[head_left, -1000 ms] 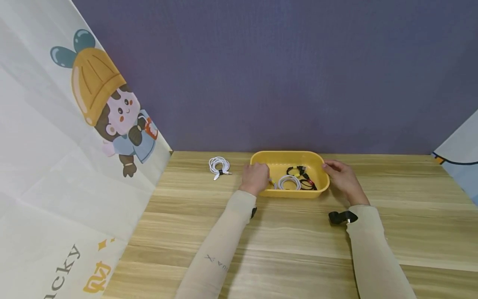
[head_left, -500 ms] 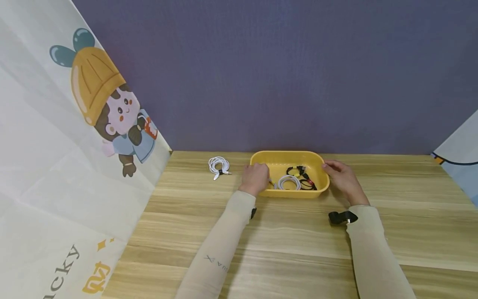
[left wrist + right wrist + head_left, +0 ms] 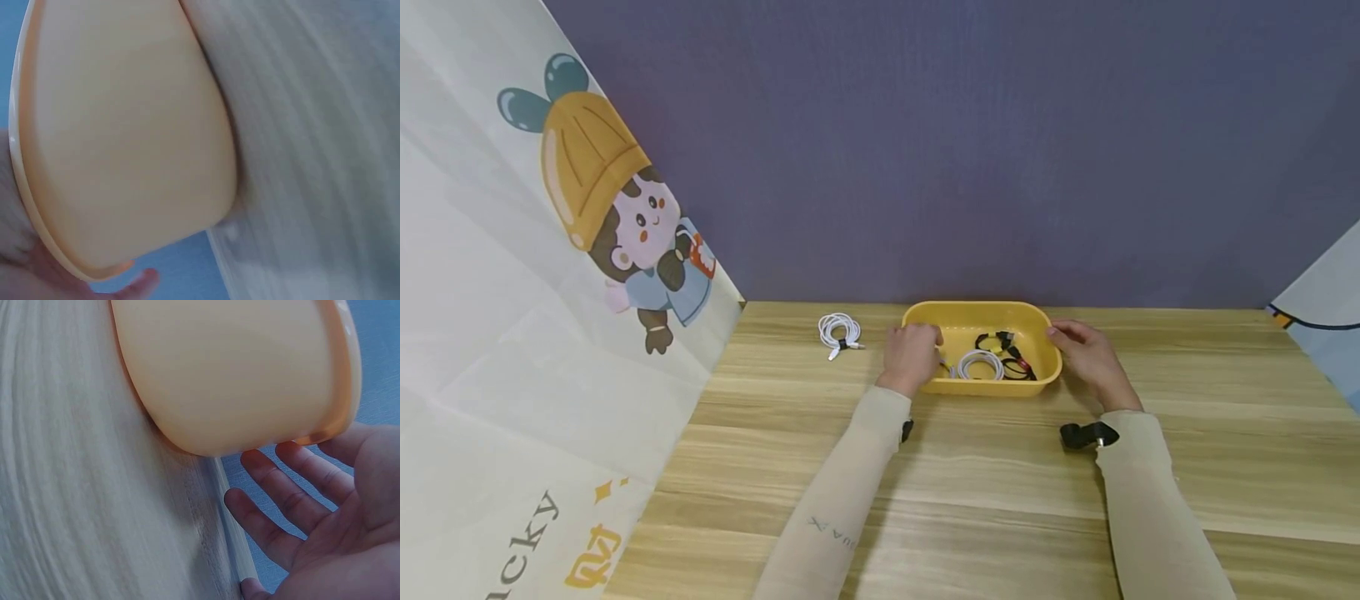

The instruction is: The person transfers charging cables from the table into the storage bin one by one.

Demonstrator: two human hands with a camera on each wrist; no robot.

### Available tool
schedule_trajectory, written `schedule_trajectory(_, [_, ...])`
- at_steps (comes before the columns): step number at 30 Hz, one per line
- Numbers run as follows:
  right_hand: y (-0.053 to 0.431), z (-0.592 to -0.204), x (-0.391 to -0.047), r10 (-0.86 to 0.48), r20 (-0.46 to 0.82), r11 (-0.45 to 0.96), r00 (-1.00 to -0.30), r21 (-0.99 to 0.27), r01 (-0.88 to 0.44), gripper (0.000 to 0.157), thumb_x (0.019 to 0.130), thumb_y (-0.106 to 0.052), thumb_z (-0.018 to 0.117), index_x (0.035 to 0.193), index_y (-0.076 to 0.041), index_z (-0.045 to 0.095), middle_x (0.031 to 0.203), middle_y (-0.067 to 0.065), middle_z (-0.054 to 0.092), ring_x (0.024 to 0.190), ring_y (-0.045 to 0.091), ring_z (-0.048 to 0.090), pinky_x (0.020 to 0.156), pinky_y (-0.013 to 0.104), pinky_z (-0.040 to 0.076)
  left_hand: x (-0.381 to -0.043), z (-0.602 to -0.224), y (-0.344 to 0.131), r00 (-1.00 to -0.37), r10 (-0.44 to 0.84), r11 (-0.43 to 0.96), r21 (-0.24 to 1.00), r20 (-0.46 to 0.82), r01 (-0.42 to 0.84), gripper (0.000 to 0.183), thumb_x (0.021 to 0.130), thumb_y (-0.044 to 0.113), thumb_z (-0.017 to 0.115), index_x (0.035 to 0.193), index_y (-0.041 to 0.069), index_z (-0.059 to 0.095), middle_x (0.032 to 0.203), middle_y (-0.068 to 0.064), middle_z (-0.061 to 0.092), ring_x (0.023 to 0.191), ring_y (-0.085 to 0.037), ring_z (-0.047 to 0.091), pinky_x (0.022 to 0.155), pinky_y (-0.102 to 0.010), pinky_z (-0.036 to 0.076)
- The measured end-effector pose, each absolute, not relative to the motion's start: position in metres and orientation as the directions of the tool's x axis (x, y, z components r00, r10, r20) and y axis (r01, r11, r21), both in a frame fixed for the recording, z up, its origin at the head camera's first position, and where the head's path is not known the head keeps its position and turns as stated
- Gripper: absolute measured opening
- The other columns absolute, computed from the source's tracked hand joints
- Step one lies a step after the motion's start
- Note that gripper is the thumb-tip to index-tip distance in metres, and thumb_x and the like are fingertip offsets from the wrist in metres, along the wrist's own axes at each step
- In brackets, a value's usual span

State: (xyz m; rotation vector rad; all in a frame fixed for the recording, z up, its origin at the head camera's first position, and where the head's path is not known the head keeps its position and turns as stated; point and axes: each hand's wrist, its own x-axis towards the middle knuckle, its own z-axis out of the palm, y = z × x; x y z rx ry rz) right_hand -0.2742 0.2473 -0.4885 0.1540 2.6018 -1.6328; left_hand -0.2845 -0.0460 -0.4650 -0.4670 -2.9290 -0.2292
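A yellow storage bin [image 3: 985, 388] stands near the table's back edge. My left hand [image 3: 912, 357] reaches over its left end and grips the rim, fingertips hidden inside. In the left wrist view that hand [image 3: 31, 275] wraps the rim, one fingertip outside the wall. At the right end, my right hand [image 3: 1092, 360] holds the rim between thumb and fingers; in the right wrist view its other fingers [image 3: 269, 525] spread loosely below. Inside lie a pale coiled cable [image 3: 961, 364], a black cable with a yellow tie [image 3: 996, 343] and a black cable with a red tie [image 3: 1021, 365].
Left of the bin, a white coiled charging cable [image 3: 838, 332] with a black tie lies on the wooden table [image 3: 992, 500]. A dark blue panel [image 3: 925, 150] rises right behind the bin. A white printed sheet [image 3: 482, 333] borders the table's left side.
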Motion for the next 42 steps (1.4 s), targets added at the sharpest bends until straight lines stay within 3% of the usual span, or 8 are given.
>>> schedule_trajectory(7, [0.246,-0.488,-0.275,0.053,-0.107,0.436,-0.993,-0.892,0.119,0.067,0.105,-0.052,0.048,0.149,-0.001,0.048,0.153,0.024,0.046,0.140,0.042,0.042,0.114,0.058,0.036,-0.281,-0.471,-0.060,-0.876,0.235,0.887,0.276,0.420,0.370,0.015,0.094,0.017,0.069,0.107,0.020,0.077,0.109,0.001,0.076,0.107,-0.023,0.069,0.105,-0.048,0.048])
schedule_trajectory(13, [0.245,-0.490,-0.275,0.047,-0.105,0.436,-0.993,-0.892,0.115,0.067,0.105,-0.051,0.048,0.149,-0.001,0.048,0.154,0.025,0.045,0.140,0.042,0.042,0.114,0.057,0.036,-0.280,-0.471,-0.084,-0.856,0.097,0.839,0.421,0.508,0.345,0.019,0.092,0.018,0.070,0.109,0.015,0.076,0.108,-0.004,0.075,0.101,-0.024,0.070,0.092,-0.044,0.054])
schedule_trajectory(23, [0.245,-0.492,-0.275,0.035,-0.112,0.420,-0.993,-0.900,0.117,0.067,0.105,-0.051,0.049,0.150,-0.001,0.047,0.155,0.025,0.044,0.142,0.042,0.040,0.117,0.060,0.033,-0.281,-0.474,-0.123,-0.898,-0.072,0.789,0.575,0.434,0.215,0.014,0.089,0.011,0.069,0.100,0.011,0.078,0.089,-0.004,0.076,0.078,-0.022,0.070,0.068,-0.039,0.055])
schedule_trajectory(36, [0.246,-0.489,-0.273,0.034,-0.118,0.417,-0.992,-0.901,0.121,0.068,0.105,-0.051,0.048,0.151,-0.001,0.045,0.157,0.025,0.042,0.144,0.044,0.038,0.118,0.062,0.031,-0.283,-0.479,-0.143,-0.920,-0.122,0.819,0.561,0.373,0.119,0.015,0.088,0.008,0.071,0.099,0.011,0.079,0.087,-0.005,0.076,0.081,-0.026,0.071,0.069,-0.046,0.055])
schedule_trajectory(42, [0.247,-0.488,-0.273,0.040,-0.125,0.412,-0.991,-0.902,0.131,0.069,0.105,-0.051,0.048,0.152,-0.001,0.044,0.158,0.025,0.041,0.145,0.044,0.037,0.119,0.061,0.030,-0.285,-0.482,-0.158,-0.923,-0.202,0.827,0.562,0.328,0.019,0.016,0.085,0.008,0.074,0.099,0.014,0.079,0.093,-0.006,0.076,0.087,-0.029,0.072,0.074,-0.048,0.056])
